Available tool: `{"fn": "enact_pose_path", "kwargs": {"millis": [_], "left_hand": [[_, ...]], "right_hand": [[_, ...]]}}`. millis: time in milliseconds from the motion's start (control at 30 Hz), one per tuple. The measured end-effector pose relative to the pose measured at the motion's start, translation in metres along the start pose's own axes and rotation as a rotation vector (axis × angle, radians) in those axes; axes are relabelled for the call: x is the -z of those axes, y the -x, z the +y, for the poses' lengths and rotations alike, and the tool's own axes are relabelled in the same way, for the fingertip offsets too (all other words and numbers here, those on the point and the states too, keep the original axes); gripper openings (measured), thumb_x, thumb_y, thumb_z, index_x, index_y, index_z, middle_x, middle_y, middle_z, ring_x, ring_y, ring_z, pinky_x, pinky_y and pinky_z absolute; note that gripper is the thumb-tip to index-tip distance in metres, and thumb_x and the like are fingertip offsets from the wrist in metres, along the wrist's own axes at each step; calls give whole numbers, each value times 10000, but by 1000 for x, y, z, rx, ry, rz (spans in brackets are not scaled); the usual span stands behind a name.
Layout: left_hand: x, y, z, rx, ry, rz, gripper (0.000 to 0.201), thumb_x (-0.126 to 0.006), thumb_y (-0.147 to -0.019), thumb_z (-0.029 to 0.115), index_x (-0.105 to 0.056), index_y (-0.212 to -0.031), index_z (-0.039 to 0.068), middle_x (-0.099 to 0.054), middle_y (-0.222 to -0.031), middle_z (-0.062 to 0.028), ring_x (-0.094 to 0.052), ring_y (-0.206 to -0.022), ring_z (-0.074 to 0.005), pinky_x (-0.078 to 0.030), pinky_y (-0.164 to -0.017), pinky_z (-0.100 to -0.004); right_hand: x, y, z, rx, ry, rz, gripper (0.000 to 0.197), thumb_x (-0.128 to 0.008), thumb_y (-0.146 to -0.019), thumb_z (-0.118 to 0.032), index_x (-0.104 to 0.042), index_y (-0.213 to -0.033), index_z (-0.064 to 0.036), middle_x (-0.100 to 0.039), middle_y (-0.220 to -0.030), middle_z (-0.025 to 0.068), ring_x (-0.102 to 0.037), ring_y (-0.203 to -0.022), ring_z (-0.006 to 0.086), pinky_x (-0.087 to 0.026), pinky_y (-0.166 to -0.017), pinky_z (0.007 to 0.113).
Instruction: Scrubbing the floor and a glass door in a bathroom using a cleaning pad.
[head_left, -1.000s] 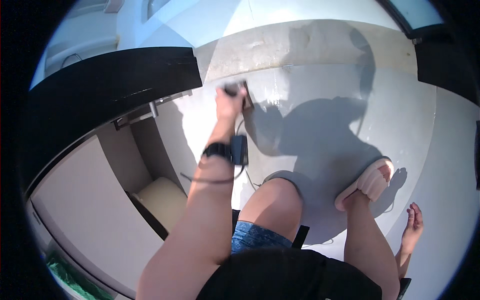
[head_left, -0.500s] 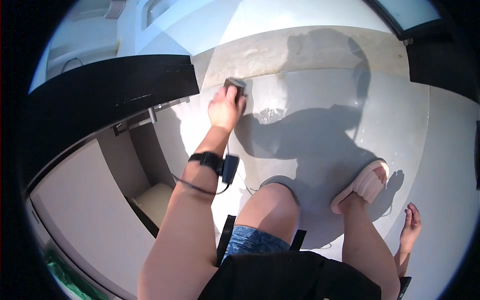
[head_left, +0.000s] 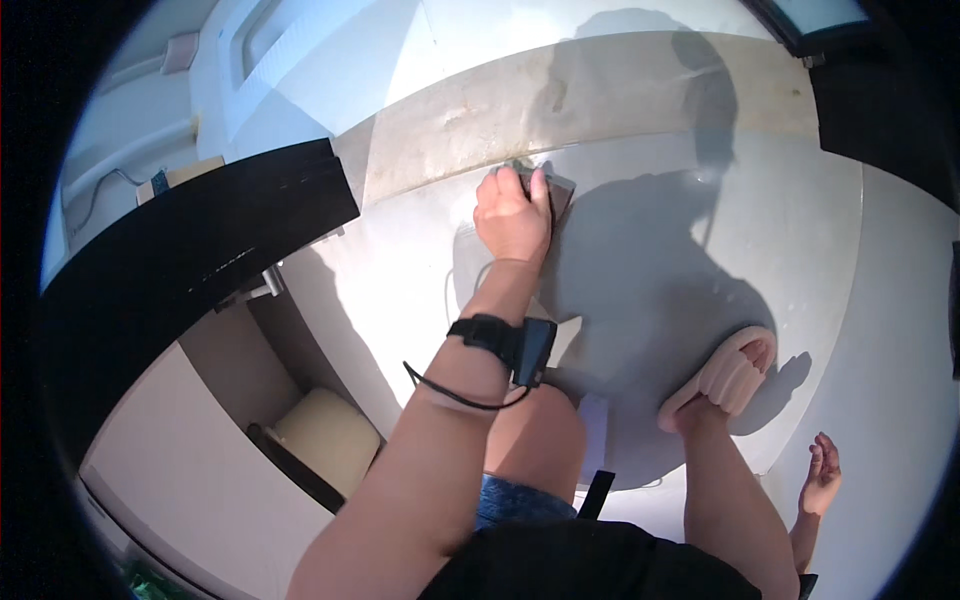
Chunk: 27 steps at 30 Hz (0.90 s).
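Observation:
My left hand [head_left: 515,220] is closed round a grey-brown rectangular pad [head_left: 562,195] and presses it on the pale grey floor [head_left: 610,260], just short of a stained beige stone strip [head_left: 450,130]. Its thumb lies along the pad; the fingers' undersides are hidden. A black strap with a small dark device [head_left: 535,352] and a loose cable sits on my left wrist. My right hand [head_left: 822,478] hangs low at the right, fingers loosely curled and apart, holding nothing.
A black counter edge [head_left: 200,235] juts in from the left above a drawer front [head_left: 190,440] and a cream object [head_left: 328,435]. My slippered foot [head_left: 728,378] stands at right. Another dark edge [head_left: 875,120] lies at the upper right.
My left hand has slid right along the beige strip with the pad. The counter now appears lower and farther left. My right hand has hardly moved.

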<state>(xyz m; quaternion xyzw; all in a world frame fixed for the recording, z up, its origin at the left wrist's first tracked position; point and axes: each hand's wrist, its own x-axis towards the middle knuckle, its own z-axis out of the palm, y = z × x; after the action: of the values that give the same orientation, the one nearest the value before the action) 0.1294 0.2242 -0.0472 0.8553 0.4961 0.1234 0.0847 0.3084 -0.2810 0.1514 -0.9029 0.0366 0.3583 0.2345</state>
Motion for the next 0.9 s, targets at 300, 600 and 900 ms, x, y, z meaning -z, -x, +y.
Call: {"fn": "enact_pose_path", "kwargs": {"millis": [300, 600, 900], "left_hand": [[-17, -122, -1, 2, -163, 198, 289, -547, -818, 326, -551, -802, 37, -540, -819, -145, -510, -835, -335, -395, -718, -445], [-14, -31, -3, -60, -91, 24, 245, -589, -783, 295, -568, -813, 53, -547, -798, -127, -526, -798, -322, -413, -694, -434], [17, -21, -90, -246, -228, -77, 216, -617, -761, 280, -547, -795, 79, -536, -795, -119, -535, -779, -309, -423, -682, -430]], "right_hand": [[-3, -2, 12, -42, 41, 6, 265, -497, -922, -140, -539, -1120, 31, -564, -1111, 118, -522, -1049, 197, -393, -944, 311], [9, 2, 11, -50, 35, 83, 289, -492, -928, -167, -533, -1138, 26, -561, -1119, 125, -517, -1052, 203, -392, -946, 312], [16, 1, 9, -166, 138, 28, 408, -579, -848, -123, -480, -1209, 39, -499, -1231, 150, -435, -1164, 318, -427, -958, 331]]}}
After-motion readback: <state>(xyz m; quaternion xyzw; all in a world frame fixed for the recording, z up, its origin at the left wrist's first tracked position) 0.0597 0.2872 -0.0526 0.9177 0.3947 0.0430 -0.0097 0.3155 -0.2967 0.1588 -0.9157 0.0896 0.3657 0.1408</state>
